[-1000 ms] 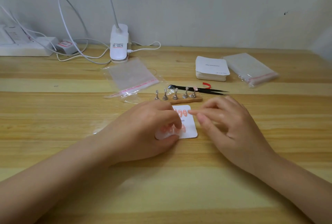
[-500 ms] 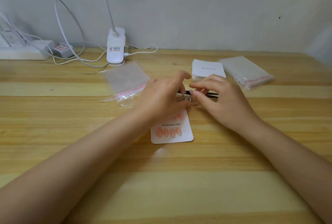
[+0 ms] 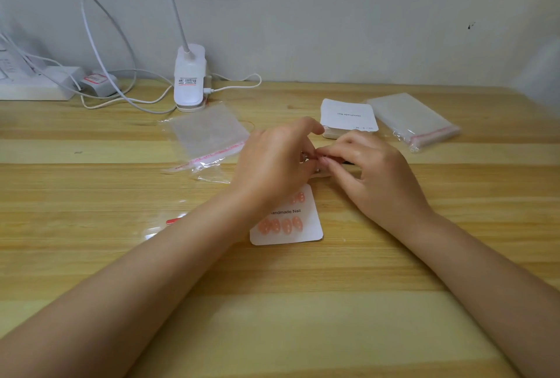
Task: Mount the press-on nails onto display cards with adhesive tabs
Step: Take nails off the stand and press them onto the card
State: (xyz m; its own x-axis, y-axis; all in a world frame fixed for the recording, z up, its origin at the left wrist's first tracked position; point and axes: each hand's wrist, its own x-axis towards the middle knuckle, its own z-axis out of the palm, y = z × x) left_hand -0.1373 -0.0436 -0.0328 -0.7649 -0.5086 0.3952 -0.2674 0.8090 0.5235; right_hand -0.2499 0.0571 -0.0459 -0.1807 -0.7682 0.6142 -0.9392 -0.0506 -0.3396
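Observation:
A white display card [image 3: 309, 232] printed "Handmade Nail" lies on the wooden table, with a row of pink press-on nails [image 3: 280, 225] stuck below the text and more pink nails above it, partly under my left wrist. Just behind the card, my left hand [image 3: 272, 162] and my right hand [image 3: 372, 171] meet fingertip to fingertip over the nail stand [image 3: 317, 175], of which only a sliver of wooden base shows. My left fingers curl onto the stand. My right thumb and forefinger pinch a small nail there, almost wholly hidden.
A stack of blank cards [image 3: 348, 115] and a pack of clear bags [image 3: 412, 120] lie at the back right. An empty clear bag [image 3: 209, 132] lies back left, near a clip lamp [image 3: 190, 77], cables and a power strip [image 3: 36, 86]. A clear film with a red tab [image 3: 174, 221] lies left of the card.
Both hands left the display card and moved back to the nail stand, covering it and the tweezers. The card's lower row of nails is now uncovered.

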